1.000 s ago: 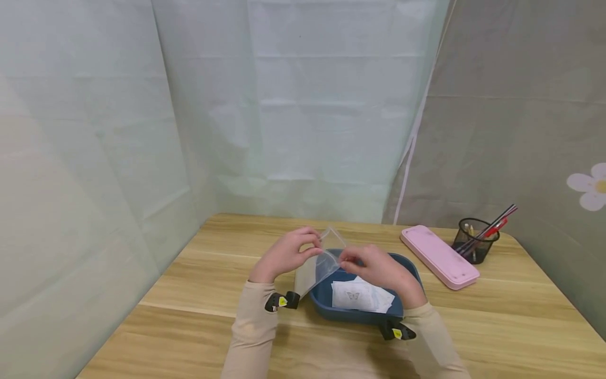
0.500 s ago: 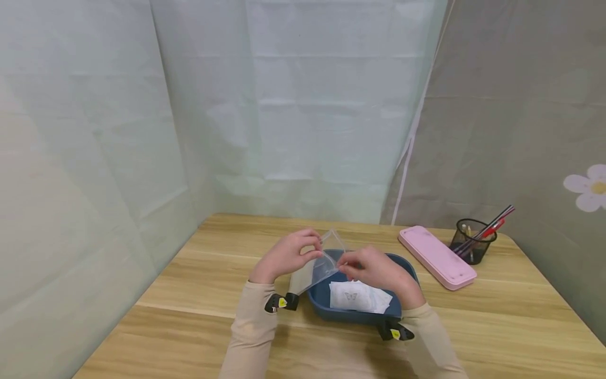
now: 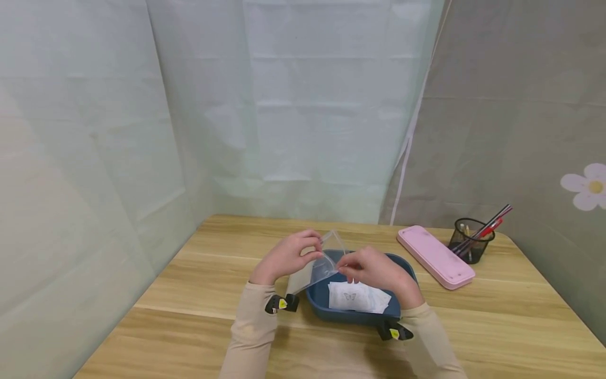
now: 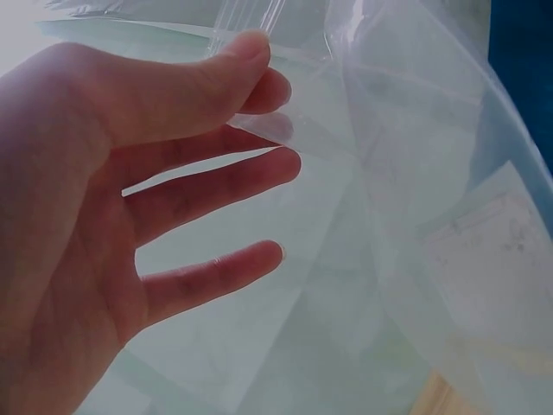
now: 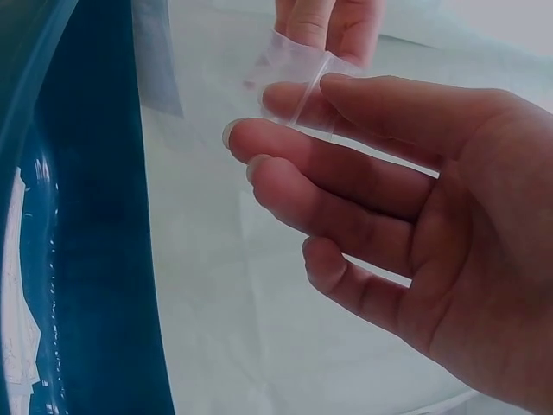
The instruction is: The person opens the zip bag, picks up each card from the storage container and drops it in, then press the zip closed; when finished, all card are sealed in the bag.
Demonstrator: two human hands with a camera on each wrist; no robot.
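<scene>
A clear zip-top plastic bag (image 3: 322,269) hangs tilted between my two hands, over the left side of a blue tray (image 3: 347,316). My left hand (image 3: 290,257) pinches its zip edge between thumb and index finger, with the other fingers spread, as the left wrist view shows. My right hand (image 3: 376,269) pinches the zip strip farther along between thumb and index finger (image 5: 298,104), its other fingers loosely bent. In the tray lies a small pile of white paper packets (image 3: 352,297), the top one printed with a grey butterfly.
Right of the tray lies a pink pencil case (image 3: 435,257) on the wooden table (image 3: 199,316). Beyond it stands a black mesh cup (image 3: 471,245) with pens and pencils. Pale curtains (image 3: 303,116) hang behind the table and along its left side.
The bag's lower end has swung slightly left and its mouth has shifted a little. Both hands keep their pinch, the right one slightly lower. The whole view has drifted slightly.
</scene>
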